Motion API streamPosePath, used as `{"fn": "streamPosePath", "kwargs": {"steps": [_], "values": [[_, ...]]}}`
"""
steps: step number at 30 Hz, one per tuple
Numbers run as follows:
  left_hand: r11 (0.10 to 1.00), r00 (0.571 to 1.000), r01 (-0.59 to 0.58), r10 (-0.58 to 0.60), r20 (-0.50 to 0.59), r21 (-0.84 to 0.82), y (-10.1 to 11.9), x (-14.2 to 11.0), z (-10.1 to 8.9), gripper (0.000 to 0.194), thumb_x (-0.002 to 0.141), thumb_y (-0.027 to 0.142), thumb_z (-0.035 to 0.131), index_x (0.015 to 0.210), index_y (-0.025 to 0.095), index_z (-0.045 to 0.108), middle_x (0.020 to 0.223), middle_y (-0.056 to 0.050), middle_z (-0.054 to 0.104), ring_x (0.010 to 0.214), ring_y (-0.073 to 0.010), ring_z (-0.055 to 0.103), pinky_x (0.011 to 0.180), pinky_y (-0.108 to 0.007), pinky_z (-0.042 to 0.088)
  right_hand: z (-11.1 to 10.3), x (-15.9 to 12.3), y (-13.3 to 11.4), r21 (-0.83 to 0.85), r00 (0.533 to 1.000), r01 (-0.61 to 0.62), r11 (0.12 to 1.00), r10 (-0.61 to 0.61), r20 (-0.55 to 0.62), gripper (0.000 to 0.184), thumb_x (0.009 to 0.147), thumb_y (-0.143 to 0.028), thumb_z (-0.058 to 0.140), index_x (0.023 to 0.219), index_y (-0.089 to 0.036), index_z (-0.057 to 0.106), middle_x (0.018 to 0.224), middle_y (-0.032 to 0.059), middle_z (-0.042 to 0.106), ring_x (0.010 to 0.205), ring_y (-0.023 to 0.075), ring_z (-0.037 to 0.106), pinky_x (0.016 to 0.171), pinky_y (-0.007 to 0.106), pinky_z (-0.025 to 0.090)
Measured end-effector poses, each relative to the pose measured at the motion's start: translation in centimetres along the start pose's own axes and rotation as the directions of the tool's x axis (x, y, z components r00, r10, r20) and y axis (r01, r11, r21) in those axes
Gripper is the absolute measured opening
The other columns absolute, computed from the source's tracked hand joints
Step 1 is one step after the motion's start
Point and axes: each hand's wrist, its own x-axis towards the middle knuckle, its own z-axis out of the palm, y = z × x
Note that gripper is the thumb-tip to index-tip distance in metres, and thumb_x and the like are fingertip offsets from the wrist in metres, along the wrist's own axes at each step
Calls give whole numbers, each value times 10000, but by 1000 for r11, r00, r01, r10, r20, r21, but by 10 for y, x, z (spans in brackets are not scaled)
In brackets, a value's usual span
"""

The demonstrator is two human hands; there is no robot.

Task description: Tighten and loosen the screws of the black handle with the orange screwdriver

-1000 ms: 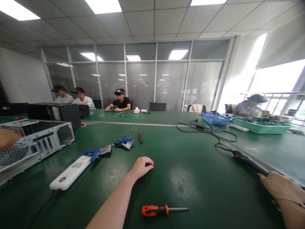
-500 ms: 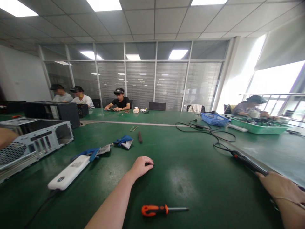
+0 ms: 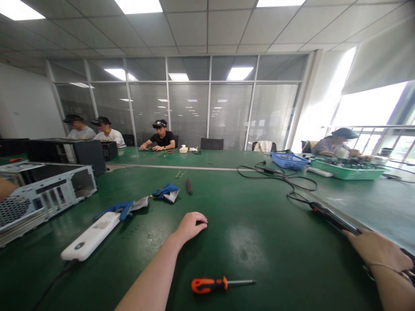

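Note:
My left hand (image 3: 190, 225) rests on the green table (image 3: 259, 216) in the middle, fingers curled under, with a small dark spot at the fingertips that I cannot make out. An orange-and-black screwdriver (image 3: 221, 284) lies just in front of my left forearm, untouched. My right hand (image 3: 378, 249) lies at the right edge with fingers stretched flat on the near end of a long black bar (image 3: 330, 218), which has a cable attached.
An open grey computer case (image 3: 45, 192) stands at the left, with a white power strip (image 3: 90, 235) and blue gloves (image 3: 166, 191) beside it. Black cables (image 3: 279, 179), a blue basket (image 3: 288, 160) and a green tray (image 3: 346, 172) sit at the right. Other people sit along the far side.
Everything has slid slightly left in the view as my head turned. Both hands stay where they were on the table.

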Motion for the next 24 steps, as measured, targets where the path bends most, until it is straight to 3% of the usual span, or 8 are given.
{"fn": "streamPosePath", "kwargs": {"steps": [3,6,10,17,24], "values": [[1000,1000,-7,7,-2,0,-3,1,2,137,784,216,636,863,221,748,1007,-13,725,962,-180,648,914,-273,451,-3,-1,1,46,985,-138,989,132,113,586,629,-677,548,932,-209,729,946,353,590,929,507,584,525,527,323],[1000,1000,-10,10,-3,6,-5,1,3,134,786,218,638,861,222,748,1007,-10,725,965,-180,646,917,-273,449,-8,-1,-1,62,982,-137,989,128,136,614,660,-679,509,1012,-217,706,984,352,596,955,501,576,546,538,346],[1000,1000,-13,13,5,12,-6,2,4,130,790,221,640,860,219,750,1008,-8,725,971,-182,644,925,-270,444,-13,-3,-5,-1,979,-152,988,150,141,585,678,-675,471,1037,-261,677,1056,265,614,977,478,579,588,531,424],[1000,1000,-14,14,13,23,-6,3,3,135,791,221,637,867,220,749,1013,-7,724,978,-183,641,929,-267,442,-20,-10,-12,-63,985,-119,991,126,120,438,727,-602,454,862,-246,670,992,231,641,919,453,615,579,521,457],[1000,1000,-13,12,17,27,-5,3,1,141,795,225,636,882,215,748,1019,-12,723,976,-182,643,928,-268,441,-32,-16,-33,-50,986,27,998,-19,168,349,802,-393,444,743,-155,692,963,265,649,915,417,638,680,507,475]]}}
